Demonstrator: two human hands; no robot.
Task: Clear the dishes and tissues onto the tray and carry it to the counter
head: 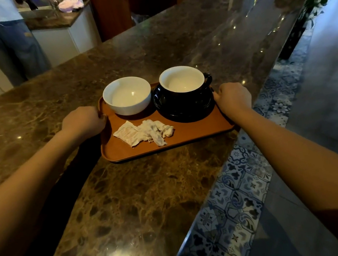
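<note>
We look down our own two bare arms at a brown marble counter (pixel 143 196). An orange-brown tray (pixel 194 131) rests flat on it, near the counter's right edge, with blue patterned floor tiles (pixel 243 184) below that edge.

Our left hand (pixel 83 122) is clenched around the tray's left rim, and our right hand (pixel 233 99) is clenched around its right rim. Both arms are stretched forward.

On the tray, at the back left, stands an empty white bowl (pixel 127 95). Just beside it, at the back right, a black cup (pixel 183 84) with a white inside sits on a black saucer (pixel 183 110). In front of the bowl lie crumpled white tissues (pixel 155 132) touching a small paper packet (pixel 126 133).

The task looks nearly finished: everything is loaded and the tray is at the counter.

What could go wrong, in our judgement: the tray's right front corner sits close to the counter edge, so letting go while nudging it rightward could tip it toward the floor. A jerky release could slide the cup on its saucer or knock it against the bowl. The light tissues could drift off.

A person in jeans (pixel 11 45) stands behind the counter, well apart.
</note>
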